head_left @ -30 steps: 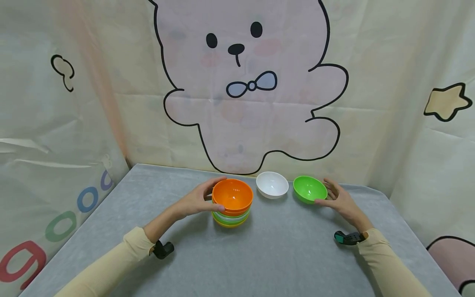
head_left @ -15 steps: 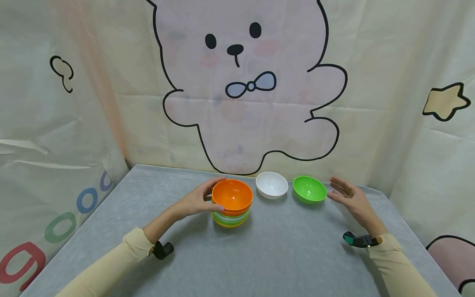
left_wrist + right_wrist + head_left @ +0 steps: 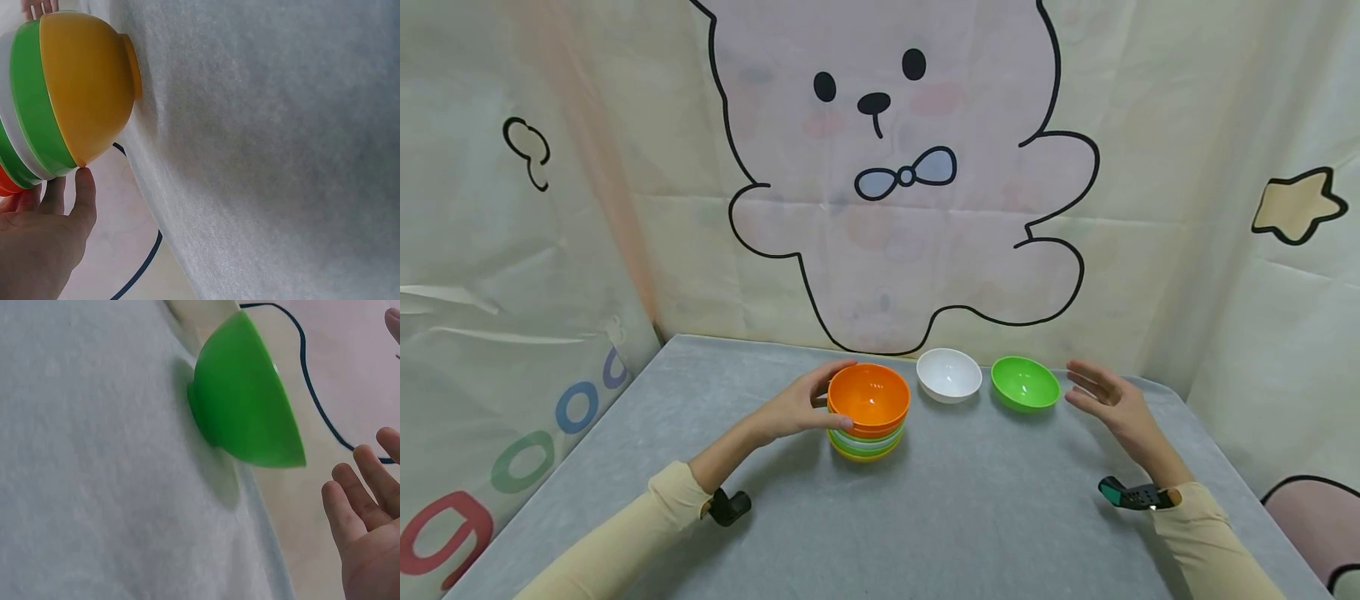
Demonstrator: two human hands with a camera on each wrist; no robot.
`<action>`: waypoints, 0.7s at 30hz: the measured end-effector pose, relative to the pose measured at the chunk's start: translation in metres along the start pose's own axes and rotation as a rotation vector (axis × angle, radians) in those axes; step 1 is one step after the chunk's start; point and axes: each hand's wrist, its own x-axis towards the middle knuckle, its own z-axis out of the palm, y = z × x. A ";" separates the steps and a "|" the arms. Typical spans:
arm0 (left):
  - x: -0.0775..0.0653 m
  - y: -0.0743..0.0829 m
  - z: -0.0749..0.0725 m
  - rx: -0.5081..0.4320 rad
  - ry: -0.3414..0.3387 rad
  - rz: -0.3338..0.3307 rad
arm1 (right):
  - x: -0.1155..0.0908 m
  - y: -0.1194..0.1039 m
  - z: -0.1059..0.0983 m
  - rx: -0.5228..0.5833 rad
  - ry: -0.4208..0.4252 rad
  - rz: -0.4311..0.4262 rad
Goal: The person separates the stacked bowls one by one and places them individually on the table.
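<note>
My left hand (image 3: 790, 408) grips the side of a stack of bowls, thumb at the front and fingers behind. An orange bowl (image 3: 868, 396) tops the stack, which stands on the table. In the left wrist view, a yellow bowl (image 3: 90, 81) is at the bottom with green and white ones above it. To the right of the stack sits a white bowl (image 3: 949, 377), and beyond that a green bowl (image 3: 1025, 385). Just right of the green bowl is my right hand (image 3: 1116, 417), fingers extended and apart from it, holding nothing.
A grey cloth covers the table (image 3: 955, 508). Its back edge meets a curtain (image 3: 895, 250) printed with a bear, and more printed curtain hangs at both sides. The white and green bowls stand near that back edge.
My right hand has let go of the green bowl and drawn away to the right. The left hand and the stack have stayed in place.
</note>
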 end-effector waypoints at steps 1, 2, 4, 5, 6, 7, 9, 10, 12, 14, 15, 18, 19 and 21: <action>0.000 0.000 0.000 0.000 0.000 0.002 | 0.000 -0.002 0.001 0.014 0.000 -0.002; 0.000 -0.001 0.000 0.001 -0.001 0.005 | -0.001 -0.003 0.001 0.023 -0.003 -0.008; 0.000 -0.001 0.000 0.001 -0.002 0.008 | -0.001 -0.007 0.003 0.049 -0.009 -0.018; 0.000 -0.001 0.000 -0.001 -0.002 0.008 | -0.001 -0.009 0.004 0.063 -0.012 -0.023; 0.000 -0.001 0.000 0.000 -0.003 0.009 | -0.001 -0.011 0.005 0.073 -0.015 -0.029; 0.000 0.000 0.001 0.001 -0.004 0.009 | -0.001 -0.013 0.006 0.086 -0.018 -0.034; 0.000 0.000 0.001 0.001 -0.004 0.006 | -0.001 -0.016 0.008 0.105 -0.027 -0.051; 0.001 -0.001 0.001 0.000 -0.004 0.002 | 0.000 -0.017 0.010 0.118 -0.030 -0.059; 0.001 -0.001 0.001 -0.001 -0.006 0.003 | 0.000 -0.019 0.013 0.124 -0.040 -0.079; 0.000 0.000 0.001 -0.003 -0.006 0.000 | 0.002 -0.020 0.016 0.126 -0.053 -0.098; 0.000 0.000 0.001 -0.004 -0.007 0.001 | 0.003 -0.021 0.018 0.122 -0.060 -0.108; 0.000 0.000 0.001 -0.003 -0.004 0.000 | 0.005 -0.023 0.023 0.115 -0.088 -0.136; -0.001 0.000 0.001 -0.003 -0.002 -0.001 | 0.006 -0.024 0.025 0.117 -0.100 -0.146; -0.001 0.000 0.000 -0.002 -0.002 0.000 | 0.006 -0.025 0.028 0.129 -0.118 -0.163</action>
